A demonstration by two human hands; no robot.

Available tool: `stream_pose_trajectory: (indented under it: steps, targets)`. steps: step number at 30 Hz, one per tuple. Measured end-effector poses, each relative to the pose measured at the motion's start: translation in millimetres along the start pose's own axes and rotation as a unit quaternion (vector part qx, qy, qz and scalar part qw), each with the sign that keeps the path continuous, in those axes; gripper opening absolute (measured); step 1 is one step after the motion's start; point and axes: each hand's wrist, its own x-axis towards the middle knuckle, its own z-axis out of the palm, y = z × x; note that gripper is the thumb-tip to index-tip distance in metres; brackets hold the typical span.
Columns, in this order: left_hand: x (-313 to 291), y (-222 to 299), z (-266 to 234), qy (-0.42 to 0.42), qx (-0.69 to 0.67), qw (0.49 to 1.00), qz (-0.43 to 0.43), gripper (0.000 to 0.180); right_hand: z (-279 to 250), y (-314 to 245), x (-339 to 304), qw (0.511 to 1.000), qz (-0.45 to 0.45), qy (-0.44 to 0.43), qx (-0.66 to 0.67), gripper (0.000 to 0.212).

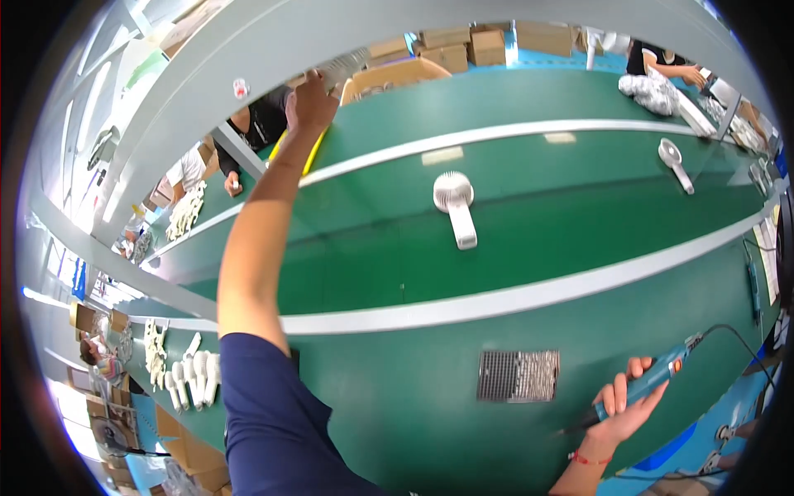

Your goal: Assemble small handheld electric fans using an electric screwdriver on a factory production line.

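Observation:
My right hand (622, 405) is closed around a teal electric screwdriver (657, 372), whose dark tip points down and left over the green bench. Left of that tip lies a small rectangular tray (518, 376) filled with rows of tiny metal screws. My left arm stretches far forward across the conveyor, and my left hand (313, 106) is up by the grey overhead beam with its fingers curled. What they hold, if anything, cannot be made out. A white handheld fan (455, 207) lies on the green belt, and another white fan (676, 165) is farther right.
Several white fan parts (195, 376) lie at the bench's left. A pale metal rail (496, 299) separates bench and belt. Beyond are a yellow-edged bin (310, 157), a large carton (393, 76) and co-workers. The screwdriver's black cord (740, 335) runs off right.

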Motion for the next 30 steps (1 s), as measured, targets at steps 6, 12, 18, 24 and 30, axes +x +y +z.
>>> stream_pose_trajectory:
  steps: [6, 12, 18, 24, 30]
  targets:
    - [-203, 34, -41, -0.296, -0.654, 0.65, -0.251, 0.02, 28, 20, -6, 0.994, -0.06, -0.058, -0.064, 0.052]
    - [-378, 70, -100, -0.224, -0.84, 0.297, -0.395, 0.04, 102, 59, -12, 0.963, -0.066, -0.257, -0.05, 0.083]
    - [-385, 96, -98, -0.15, -0.911, 0.268, -0.277, 0.042, 158, 114, -23, 0.914, -0.123, -0.384, -0.036, 0.087]
    - [-377, 88, -121, -0.165, -0.899, 0.345, -0.215, 0.045, 158, 127, -35, 0.886, -0.143, -0.441, -0.03, 0.077]
    - [-377, 95, -122, -0.184, -0.896, 0.32, -0.245, 0.045, 157, 139, -24, 0.88, -0.131, -0.455, -0.043, 0.077]
